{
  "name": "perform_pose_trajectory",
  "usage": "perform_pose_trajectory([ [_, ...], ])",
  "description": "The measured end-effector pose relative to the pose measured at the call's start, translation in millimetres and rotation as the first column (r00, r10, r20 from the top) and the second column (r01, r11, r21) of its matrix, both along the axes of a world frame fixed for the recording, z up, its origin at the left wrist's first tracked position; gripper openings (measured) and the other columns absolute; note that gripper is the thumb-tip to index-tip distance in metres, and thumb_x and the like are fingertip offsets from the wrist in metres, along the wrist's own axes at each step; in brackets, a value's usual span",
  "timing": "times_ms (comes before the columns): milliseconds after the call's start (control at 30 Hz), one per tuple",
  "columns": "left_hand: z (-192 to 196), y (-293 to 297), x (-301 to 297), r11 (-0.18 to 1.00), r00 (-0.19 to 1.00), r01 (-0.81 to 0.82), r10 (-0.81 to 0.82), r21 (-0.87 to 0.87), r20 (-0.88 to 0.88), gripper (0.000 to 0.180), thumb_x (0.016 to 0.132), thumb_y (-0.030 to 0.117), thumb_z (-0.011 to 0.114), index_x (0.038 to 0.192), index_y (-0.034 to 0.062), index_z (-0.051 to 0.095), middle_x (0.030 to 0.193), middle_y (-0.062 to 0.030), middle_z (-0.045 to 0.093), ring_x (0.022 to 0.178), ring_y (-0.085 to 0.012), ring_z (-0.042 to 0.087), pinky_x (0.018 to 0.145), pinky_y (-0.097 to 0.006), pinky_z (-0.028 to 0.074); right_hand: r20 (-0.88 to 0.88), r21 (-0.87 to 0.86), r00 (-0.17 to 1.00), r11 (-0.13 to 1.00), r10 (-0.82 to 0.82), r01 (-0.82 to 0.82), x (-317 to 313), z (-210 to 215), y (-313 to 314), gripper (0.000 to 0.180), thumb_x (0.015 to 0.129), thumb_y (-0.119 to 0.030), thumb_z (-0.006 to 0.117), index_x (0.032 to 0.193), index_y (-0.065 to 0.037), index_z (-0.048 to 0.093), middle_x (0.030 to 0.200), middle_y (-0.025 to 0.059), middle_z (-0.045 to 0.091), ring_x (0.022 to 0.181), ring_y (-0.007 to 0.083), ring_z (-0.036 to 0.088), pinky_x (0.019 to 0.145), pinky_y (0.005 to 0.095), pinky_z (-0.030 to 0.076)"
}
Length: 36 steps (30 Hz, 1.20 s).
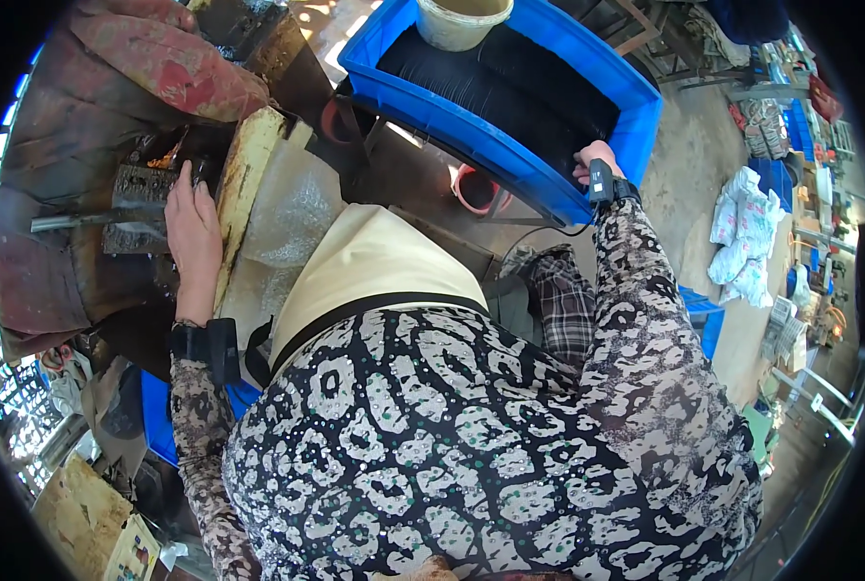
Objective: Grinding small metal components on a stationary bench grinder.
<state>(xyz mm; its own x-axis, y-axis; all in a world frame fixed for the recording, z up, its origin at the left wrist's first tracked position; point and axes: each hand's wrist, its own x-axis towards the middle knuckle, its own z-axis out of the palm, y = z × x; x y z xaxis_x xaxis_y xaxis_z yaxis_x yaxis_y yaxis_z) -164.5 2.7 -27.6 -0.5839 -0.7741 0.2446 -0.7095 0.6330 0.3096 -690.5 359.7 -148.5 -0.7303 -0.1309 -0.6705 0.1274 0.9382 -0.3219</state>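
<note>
Blue plastic crate [510, 145] of black strands: right hand [595, 165] dips in, grip hidden; left hand [193, 228] rests flat on the rusty metal machine [74, 194], so gathering strands seems underway.

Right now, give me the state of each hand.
Left hand: open, resting flat on the metal block, holding nothing.
Right hand: on the blue crate rim; grip cannot be told.
</note>
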Motion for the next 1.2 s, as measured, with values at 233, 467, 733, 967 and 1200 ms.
perform_pose_trajectory([
  [233,2,3,-2,0.999,0.999,-0.031,0.032,0.020,-0.005,0.042,0.100,0.020,0.041,0.136,-0.0002,0.044,0.122,-0.0247,0.054,0.114,-0.0398,0.050,0.098,-0.041,0.039,0.083,0.041,0.996,0.998,0.043,-0.046,-8,-20,6,0.027,0.088,-0.022,0.064,0.094,0.005,0.064,0.082,0.0156,0.065,0.065,0.0217,0.065,0.055,0.0311,0.052],
  [467,1,2,-1,1.000,0.998,-0.009,0.010,0.011,-0.057,0.042,0.100,0.023,0.042,0.137,0.0037,0.045,0.121,-0.0237,0.056,0.111,-0.0405,0.053,0.095,-0.044,0.042,-0.319,0.053,0.943,0.995,0.096,-0.084,-33,-29,-17,0.049,0.086,-0.042,0.067,0.101,0.005,0.066,0.091,0.0185,0.068,0.079,0.0265,0.067,0.069,0.0360,0.054],
  [733,-2,3,2,0.999,0.997,-0.027,0.029,0.038,-0.067,0.041,0.100,0.022,0.041,0.136,0.0039,0.045,0.123,-0.0236,0.056,0.112,-0.0392,0.053,0.095,-0.043,0.042,-0.385,0.041,0.902,0.980,0.194,-0.193,-38,-40,-31,0.047,0.085,-0.048,0.064,0.083,-0.002,0.072,0.086,0.0226,0.067,0.089,0.0378,0.064,0.077,0.0432,0.049],
  [967,-2,4,2,0.998,0.998,-0.033,0.035,0.048,-0.046,0.041,0.100,0.023,0.041,0.136,0.0038,0.046,0.121,-0.0233,0.057,0.111,-0.0387,0.054,0.095,-0.042,0.042,-0.391,-0.031,0.909,0.985,0.145,-0.170,-50,-58,-23,0.047,0.083,-0.049,0.068,0.083,-0.002,0.072,0.086,0.0239,0.066,0.089,0.0374,0.063,0.077,0.0429,0.048],
  [1200,-5,1,3,1.000,0.999,-0.006,0.008,0.029,-0.054,0.040,0.100,0.023,0.041,0.134,0.0045,0.048,0.121,-0.0222,0.057,0.111,-0.0377,0.054,0.094,-0.042,0.043,-0.190,0.002,0.981,0.999,0.040,-0.040,-51,-52,-10,0.068,0.077,-0.052,0.074,0.114,0.004,0.064,0.091,0.0170,0.062,0.088,0.0246,0.061,0.072,0.0337,0.053],
])
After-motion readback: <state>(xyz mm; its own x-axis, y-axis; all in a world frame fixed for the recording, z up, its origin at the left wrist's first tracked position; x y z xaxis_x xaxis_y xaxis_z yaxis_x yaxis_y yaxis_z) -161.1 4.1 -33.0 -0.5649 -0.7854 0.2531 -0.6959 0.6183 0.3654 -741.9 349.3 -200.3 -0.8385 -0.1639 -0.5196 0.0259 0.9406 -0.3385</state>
